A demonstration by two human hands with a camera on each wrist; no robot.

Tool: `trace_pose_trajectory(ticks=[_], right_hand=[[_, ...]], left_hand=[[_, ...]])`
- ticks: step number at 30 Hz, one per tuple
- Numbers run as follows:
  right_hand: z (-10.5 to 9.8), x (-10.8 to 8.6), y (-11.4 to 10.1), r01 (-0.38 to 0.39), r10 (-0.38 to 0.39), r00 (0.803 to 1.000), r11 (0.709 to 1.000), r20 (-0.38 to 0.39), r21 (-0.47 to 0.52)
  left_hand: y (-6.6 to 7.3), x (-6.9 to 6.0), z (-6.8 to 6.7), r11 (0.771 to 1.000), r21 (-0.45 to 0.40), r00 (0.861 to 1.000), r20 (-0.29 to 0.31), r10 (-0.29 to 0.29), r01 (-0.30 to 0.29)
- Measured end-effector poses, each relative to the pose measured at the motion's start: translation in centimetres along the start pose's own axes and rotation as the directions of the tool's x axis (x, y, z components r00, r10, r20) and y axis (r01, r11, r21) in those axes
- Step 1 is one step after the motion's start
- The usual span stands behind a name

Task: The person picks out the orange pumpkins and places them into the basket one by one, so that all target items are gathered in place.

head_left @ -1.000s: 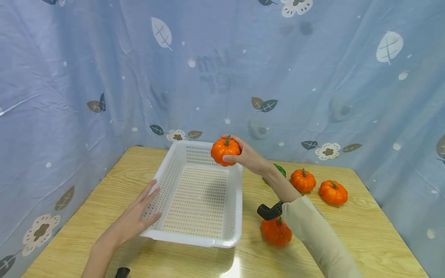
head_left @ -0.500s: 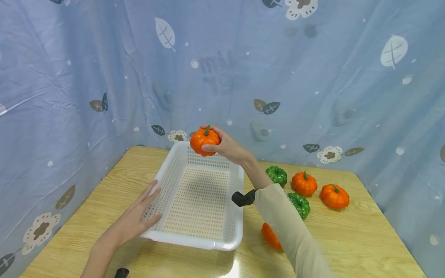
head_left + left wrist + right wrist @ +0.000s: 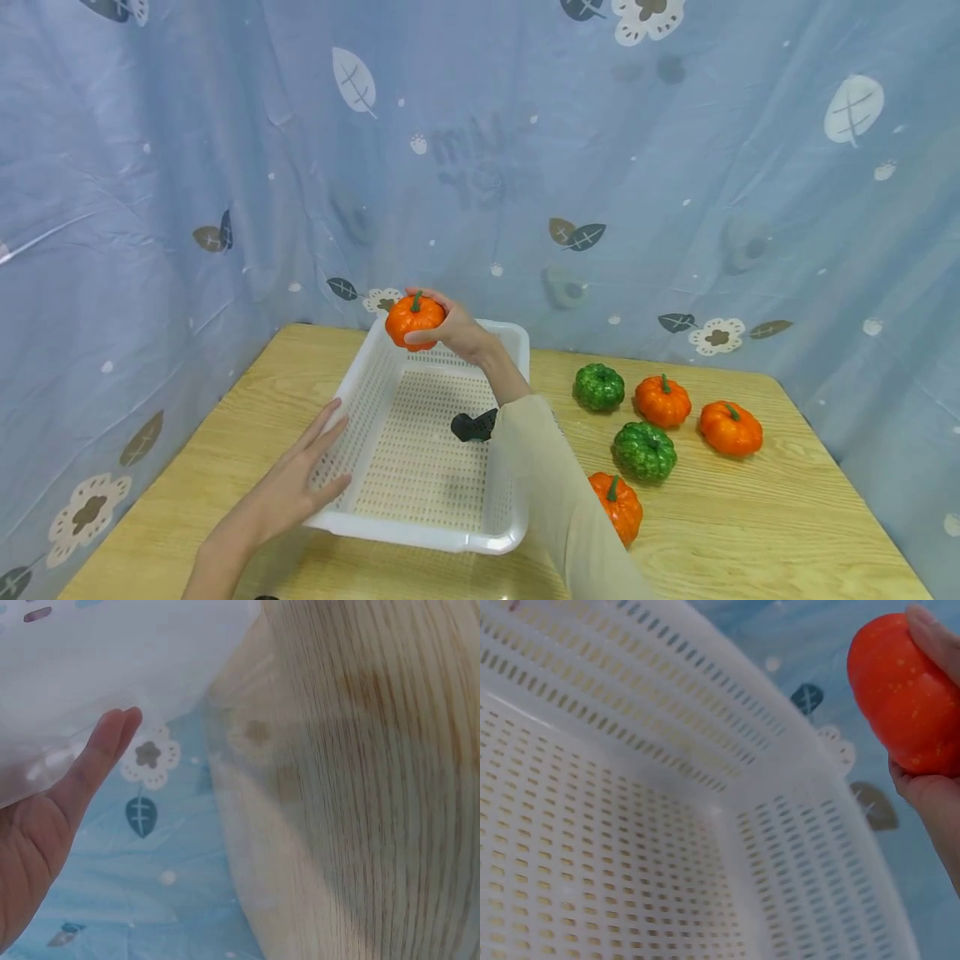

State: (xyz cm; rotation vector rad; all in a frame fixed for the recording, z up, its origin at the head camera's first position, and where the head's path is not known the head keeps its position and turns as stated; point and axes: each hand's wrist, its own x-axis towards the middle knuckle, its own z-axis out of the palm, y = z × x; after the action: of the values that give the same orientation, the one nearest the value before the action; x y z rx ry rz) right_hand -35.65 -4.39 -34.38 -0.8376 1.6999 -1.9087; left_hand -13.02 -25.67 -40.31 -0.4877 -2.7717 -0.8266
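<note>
Table, head view: a wooden table, pale yellow with fine grain, carries the white basket at its middle-left.
Room, head view: a blue curtain stands behind the table and along both sides, slightly wrinkled, printed with leaves and white flowers.
Right hand, head view: the right hand grasps an orange pumpkin, stem upward, above the basket's far left corner.
Left hand, head view: the left hand has its fingers stretched out, released, at the basket's left rim.
Table's right part, head view: two green pumpkins and three other orange pumpkins lie there; the nearest orange one is partly behind the beige sleeve.
Surface, left wrist view: the wood shows long stripes and a shadow; straight fingers rest beside the basket's wall.
Basket, right wrist view: its walls and floor are slotted; the grasped pumpkin appears beyond the rim, before blue cloth.
</note>
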Motion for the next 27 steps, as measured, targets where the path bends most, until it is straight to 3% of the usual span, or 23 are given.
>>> trace_pose_trajectory(ticks=[7, 10, 16, 22, 27], right_hand=[[0.3, 0.2, 2.9, -0.109, 0.111, 0.993, 0.992, -0.046, 0.057], [0.3, 0.1, 4.1, -0.139, 0.141, 0.986, 0.990, -0.084, 0.033], [0.4, 0.1, 5.8, -0.138, 0.132, 0.984, 0.990, -0.118, -0.038], [0.6, 0.0, 6.7, -0.185, 0.165, 0.971, 0.976, -0.172, -0.111], [0.5, 0.3, 7.0, -0.204, 0.176, 0.965, 0.970, -0.192, -0.133]], left_hand=[[0.0, -0.3, 0.2, 1.000, 0.018, 1.000, -0.011, -0.009, 0.009], [0.0, -0.3, 0.3, 1.000, 0.015, 1.000, -0.011, -0.014, 0.014], [0.0, -0.2, 0.3, 1.000, 0.005, 1.000, -0.014, -0.014, 0.014], [-0.2, -0.2, 0.4, 1.000, 0.012, 1.000, -0.024, -0.004, 0.004], [-0.3, 0.1, 0.3, 0.999, 0.029, 0.998, -0.050, 0.034, -0.032]])
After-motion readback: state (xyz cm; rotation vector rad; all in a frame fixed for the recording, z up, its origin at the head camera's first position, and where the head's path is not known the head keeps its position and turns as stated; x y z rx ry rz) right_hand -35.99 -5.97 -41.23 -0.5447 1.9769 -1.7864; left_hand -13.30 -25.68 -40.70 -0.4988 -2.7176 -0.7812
